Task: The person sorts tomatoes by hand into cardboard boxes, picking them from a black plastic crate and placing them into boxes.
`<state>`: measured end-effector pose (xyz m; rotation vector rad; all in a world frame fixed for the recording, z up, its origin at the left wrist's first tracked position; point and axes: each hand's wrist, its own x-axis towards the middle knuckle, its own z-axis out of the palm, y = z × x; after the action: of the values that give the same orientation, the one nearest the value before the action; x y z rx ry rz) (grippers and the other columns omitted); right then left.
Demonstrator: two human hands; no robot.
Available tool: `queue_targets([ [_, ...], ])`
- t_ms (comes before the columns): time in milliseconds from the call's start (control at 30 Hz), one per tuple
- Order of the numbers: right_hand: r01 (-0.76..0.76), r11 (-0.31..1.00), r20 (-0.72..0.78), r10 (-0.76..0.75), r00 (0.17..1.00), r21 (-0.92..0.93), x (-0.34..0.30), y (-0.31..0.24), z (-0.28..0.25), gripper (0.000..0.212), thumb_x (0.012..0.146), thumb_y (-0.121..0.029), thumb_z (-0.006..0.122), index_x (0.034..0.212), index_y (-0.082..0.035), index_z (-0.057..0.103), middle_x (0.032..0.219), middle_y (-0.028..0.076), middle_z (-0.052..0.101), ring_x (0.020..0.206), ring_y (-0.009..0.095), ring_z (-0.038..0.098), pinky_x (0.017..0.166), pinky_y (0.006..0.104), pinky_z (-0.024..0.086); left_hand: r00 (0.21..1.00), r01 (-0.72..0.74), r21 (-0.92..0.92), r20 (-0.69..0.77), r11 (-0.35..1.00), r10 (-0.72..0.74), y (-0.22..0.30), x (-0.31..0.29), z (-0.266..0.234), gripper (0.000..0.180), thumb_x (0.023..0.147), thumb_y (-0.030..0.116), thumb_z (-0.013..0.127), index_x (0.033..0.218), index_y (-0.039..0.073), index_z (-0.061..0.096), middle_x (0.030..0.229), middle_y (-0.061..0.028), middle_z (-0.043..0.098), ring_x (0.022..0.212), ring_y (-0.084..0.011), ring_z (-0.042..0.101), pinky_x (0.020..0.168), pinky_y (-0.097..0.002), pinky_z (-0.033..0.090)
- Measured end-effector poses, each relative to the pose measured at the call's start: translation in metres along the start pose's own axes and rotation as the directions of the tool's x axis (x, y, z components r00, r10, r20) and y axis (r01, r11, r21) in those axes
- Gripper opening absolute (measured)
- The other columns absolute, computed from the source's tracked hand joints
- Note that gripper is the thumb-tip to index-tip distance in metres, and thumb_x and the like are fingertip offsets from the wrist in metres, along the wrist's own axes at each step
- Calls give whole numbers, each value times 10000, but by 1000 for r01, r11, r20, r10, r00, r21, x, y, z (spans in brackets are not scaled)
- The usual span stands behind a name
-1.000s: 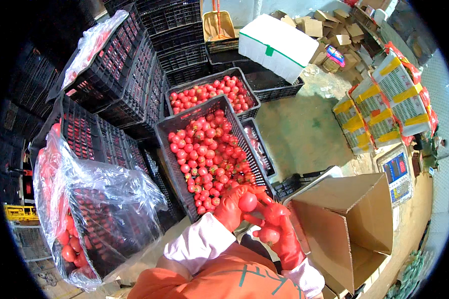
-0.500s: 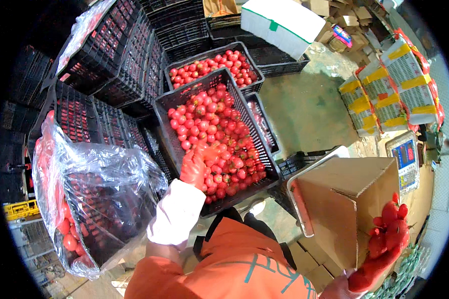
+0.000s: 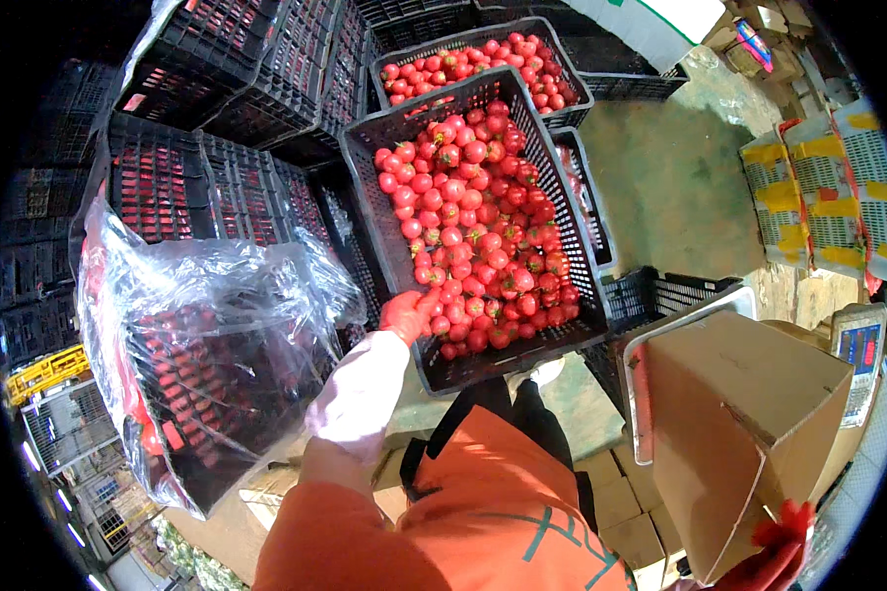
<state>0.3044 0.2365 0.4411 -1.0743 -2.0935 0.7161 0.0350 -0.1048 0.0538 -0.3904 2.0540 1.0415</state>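
Note:
A black plastic crate point(image 3: 358, 148) full of small red tomatoes point(image 3: 473, 227) stands tilted in front of me. My left hand point(image 3: 409, 313), in a red glove, reaches into its near left corner. The fingers curl down among the tomatoes, and their tips are partly hidden. At the lower right, my right hand point(image 3: 784, 544), also gloved in red, is beside a brown cardboard box point(image 3: 739, 394). Only part of this hand shows, dark and close to the picture's rim. Whether it holds any tomatoes cannot be made out.
Behind is another tomato crate point(image 3: 562, 59). Stacked black crates point(image 3: 256, 79) rise at the left, with a plastic-draped crate point(image 3: 227, 345) nearer. The box rests by a white-rimmed tray point(image 3: 641, 394). A scale display point(image 3: 859, 360) and taped cartons point(image 3: 818, 187) stand right.
My left hand has shifted to the crate's near left edge. My right hand, which held several tomatoes, has dropped lower beside the box. The whole view has shifted.

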Motion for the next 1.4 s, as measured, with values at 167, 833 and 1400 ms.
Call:
queue_targets([
  [167, -355, 930, 613, 225, 758, 98, -45, -8, 90, 246, 932, -99, 514, 1100, 45, 622, 971, 201, 680, 730, 230, 637, 628, 308, 509, 990, -111, 147, 101, 983, 97, -35, 55, 67, 319, 818, 358, 660, 923, 59, 697, 840, -111, 665, 788, -206, 640, 688, -379, 506],
  [833, -905, 386, 700, 696, 160, -178, -97, 68, 207, 271, 964, -36, 515, 1221, 6, 588, 1076, 155, 685, 879, 186, 672, 775, 279, 515, 828, -176, 385, 556, 906, -76, -44, 91, 115, 426, 849, 424, 628, 1087, 71, 614, 926, -119, 630, 857, -262, 590, 757, -376, 468],
  [1400, -851, 514, 799, 556, 230, -112, -116, 90, 224, 344, 936, -80, 576, 1271, -1, 560, 1169, 153, 646, 977, 221, 648, 850, 309, 501, 607, 325, -269, 794, 907, 17, 22, 8, 97, 553, 987, 506, 339, 963, 28, 616, 816, -138, 680, 600, -241, 635, 547, -338, 524],
])
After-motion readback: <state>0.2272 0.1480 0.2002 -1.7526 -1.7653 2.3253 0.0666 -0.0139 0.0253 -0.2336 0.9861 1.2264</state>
